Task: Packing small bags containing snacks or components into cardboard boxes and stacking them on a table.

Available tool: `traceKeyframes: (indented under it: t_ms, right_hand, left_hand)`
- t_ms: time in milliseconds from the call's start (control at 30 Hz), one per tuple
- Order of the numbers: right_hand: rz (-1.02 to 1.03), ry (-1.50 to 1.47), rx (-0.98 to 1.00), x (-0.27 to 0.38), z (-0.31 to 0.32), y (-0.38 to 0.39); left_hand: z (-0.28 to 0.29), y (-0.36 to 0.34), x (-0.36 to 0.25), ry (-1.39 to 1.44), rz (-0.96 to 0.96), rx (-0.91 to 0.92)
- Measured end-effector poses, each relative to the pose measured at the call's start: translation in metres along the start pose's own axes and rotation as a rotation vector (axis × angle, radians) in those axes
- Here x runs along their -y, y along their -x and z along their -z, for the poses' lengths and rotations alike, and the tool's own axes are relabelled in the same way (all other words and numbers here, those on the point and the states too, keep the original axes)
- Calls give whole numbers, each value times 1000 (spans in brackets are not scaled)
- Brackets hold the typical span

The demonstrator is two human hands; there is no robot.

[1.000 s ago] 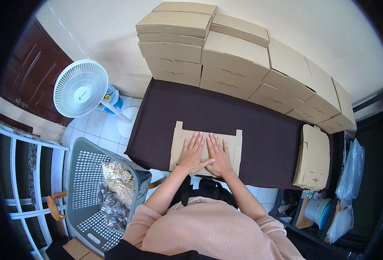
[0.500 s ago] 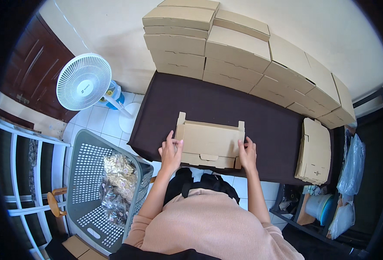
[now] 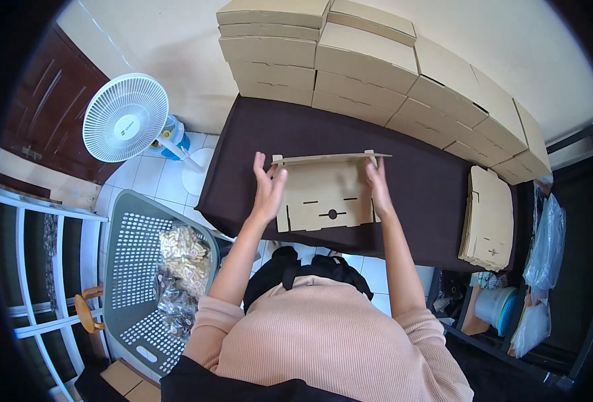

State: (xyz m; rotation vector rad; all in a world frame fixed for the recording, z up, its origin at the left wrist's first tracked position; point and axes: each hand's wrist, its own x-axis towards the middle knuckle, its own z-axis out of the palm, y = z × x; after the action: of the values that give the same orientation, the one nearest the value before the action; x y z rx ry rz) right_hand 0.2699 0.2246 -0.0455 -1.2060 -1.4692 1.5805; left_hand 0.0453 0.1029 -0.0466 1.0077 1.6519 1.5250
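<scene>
A brown cardboard box (image 3: pixel 323 191), partly folded, lies on the dark cloth-covered table in front of me. Slots and a round hole show in its near part, and a panel stands raised along its far edge, seen nearly edge-on. At the box's left side is my left hand (image 3: pixel 267 191), open, its fingers stretched forward and the thumb apart. My right hand (image 3: pixel 379 187) lies along the right side with fingers extended against the raised part. Some of its fingertips are hidden by the panel's edge.
Closed cardboard boxes (image 3: pixel 363 67) are stacked along the table's back. Flat cardboard blanks (image 3: pixel 487 218) are piled at the right. To the left stand a white fan (image 3: pixel 127 120) and a grey basket (image 3: pixel 132 261) holding small bagged items. Plastic bags (image 3: pixel 543 248) hang at the right.
The box's large panel has swung up and away from me, uncovering the slotted part. Both my hands have moved farther forward along its sides. The view has shifted slightly.
</scene>
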Motion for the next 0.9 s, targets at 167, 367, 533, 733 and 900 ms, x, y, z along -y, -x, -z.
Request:
traceKeyframes:
  t_ms: [167,367,533,733,900]
  right_hand:
    - [168,847,175,-3,-6,-11]
    - [232,1152,218,17,-14,-32]
    - [334,1195,204,-2,-19,-25]
    - [590,1112,440,14,13,42]
    - [528,989,387,-2,26,46]
  left_hand:
    - [-4,-4,27,-174,-415,90]
    - [-10,-36,19,-618,-336,223]
    - [-11,-30,24,-983,-230,443]
    - [3,32,-8,-848,-370,672]
    - [8,32,-3,-732,-344,665]
